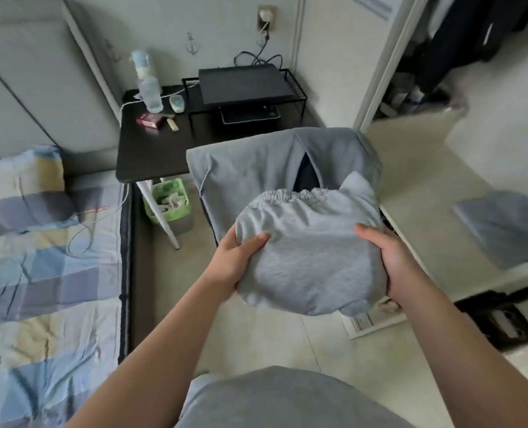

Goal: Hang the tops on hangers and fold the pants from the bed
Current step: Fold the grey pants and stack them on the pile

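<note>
Folded light grey pants (309, 254) with an elastic waistband are held in the air over the floor, between the bed and the wardrobe. My left hand (238, 261) grips their left edge, thumb on top. My right hand (389, 261) grips the right edge the same way. Just beyond them a grey top (256, 168) is draped flat over something dark that shows through its slit. The bed (46, 257) with a blue and yellow checked sheet lies at the left.
A dark side table (151, 149) stands by the bed head with a bottle (148, 84), small items and a black wire rack (241, 88). A green bin (170, 202) sits under it. A mirrored wardrobe door (472, 149) is at the right. A black object (500, 319) lies on the floor.
</note>
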